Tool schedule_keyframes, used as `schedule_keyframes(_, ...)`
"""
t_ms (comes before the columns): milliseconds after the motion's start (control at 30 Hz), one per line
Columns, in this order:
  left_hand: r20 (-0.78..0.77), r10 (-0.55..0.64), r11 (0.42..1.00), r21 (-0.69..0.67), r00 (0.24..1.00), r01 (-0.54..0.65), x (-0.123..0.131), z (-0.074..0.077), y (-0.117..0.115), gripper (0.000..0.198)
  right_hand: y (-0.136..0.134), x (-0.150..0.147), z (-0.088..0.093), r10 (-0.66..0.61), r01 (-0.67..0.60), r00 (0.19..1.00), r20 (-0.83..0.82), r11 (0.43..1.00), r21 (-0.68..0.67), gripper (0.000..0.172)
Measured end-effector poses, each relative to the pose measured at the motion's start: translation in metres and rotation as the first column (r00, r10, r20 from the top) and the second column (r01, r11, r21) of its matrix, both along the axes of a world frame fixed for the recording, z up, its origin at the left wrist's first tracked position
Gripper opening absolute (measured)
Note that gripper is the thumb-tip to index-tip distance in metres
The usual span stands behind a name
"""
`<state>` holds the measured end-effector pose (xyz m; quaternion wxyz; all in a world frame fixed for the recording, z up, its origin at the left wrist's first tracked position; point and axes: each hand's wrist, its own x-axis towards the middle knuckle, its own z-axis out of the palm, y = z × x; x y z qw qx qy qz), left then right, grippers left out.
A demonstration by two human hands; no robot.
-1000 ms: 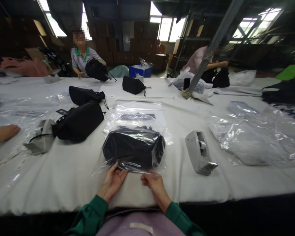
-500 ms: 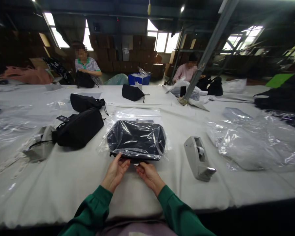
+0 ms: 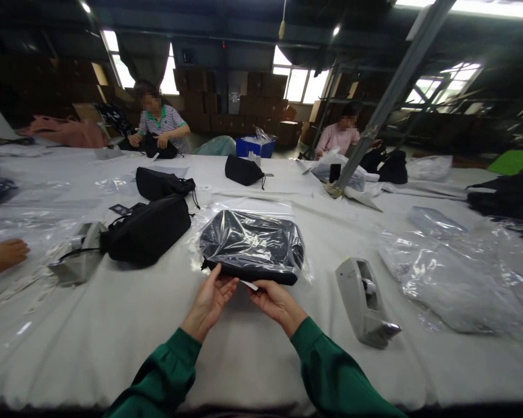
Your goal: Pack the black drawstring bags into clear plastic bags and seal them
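A black bag in clear plastic (image 3: 253, 241) lies in front of me on the white-covered table. My left hand (image 3: 210, 299) grips its near edge at the left, thumb on top and fingers beneath. My right hand (image 3: 276, 302) pinches a small white tag (image 3: 249, 285) at the middle of that same edge. Left of the wrapped bag are two unwrapped black bags, a large one (image 3: 150, 229) and one behind it (image 3: 163, 183). To the right stands a grey tape dispenser (image 3: 366, 302).
Another dispenser (image 3: 81, 258) is at the left, near someone else's hand (image 3: 6, 257). Clear plastic bags (image 3: 453, 278) lie at the right. Two people sit across the table, beyond a black pouch (image 3: 243, 170). A slanted metal post (image 3: 387, 101) rises at the far right.
The view has shifted, and the bag's near edge looks slightly raised. More of the white tag shows by my right hand. Another person's hand has appeared at the left edge.
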<state>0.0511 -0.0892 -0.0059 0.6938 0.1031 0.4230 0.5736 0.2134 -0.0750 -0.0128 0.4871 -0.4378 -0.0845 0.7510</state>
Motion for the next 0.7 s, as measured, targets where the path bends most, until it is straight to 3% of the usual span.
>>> schedule_keyframes(133, -0.069, 0.035, 0.999, 0.036, 0.997, -0.033, -0.004, -0.004, 0.008, 0.03, 0.015, 0.006, 0.02, 0.004, -0.004, 0.999, -0.037, 1.0, 0.005, 0.02)
schedule_keyframes(233, -0.117, 0.096, 0.995, 0.044, 0.989, -0.091, -0.003, -0.018, 0.008, 0.034, 0.027, 0.007, 0.025, -0.016, 0.016, 0.999, -0.038, 1.0, -0.002, 0.012)
schedule_keyframes(367, -0.14, 0.205, 0.978, 0.003, 0.969, -0.207, 0.012, -0.049, 0.009, 0.032, 0.039, 0.003, 0.014, -0.064, 0.064, 0.998, -0.002, 0.998, -0.026, 0.005)
schedule_keyframes(500, -0.082, 0.186, 0.98, -0.063, 0.979, -0.191, 0.039, -0.076, 0.026, 0.027, 0.045, -0.002, -0.003, -0.118, 0.119, 0.992, 0.038, 0.993, -0.019, 0.008)
schedule_keyframes(700, -0.017, 0.275, 0.962, 0.008, 0.961, -0.274, 0.067, -0.085, 0.067, 0.02, 0.044, -0.007, -0.012, -0.165, 0.162, 0.985, 0.053, 0.985, 0.062, 0.017)
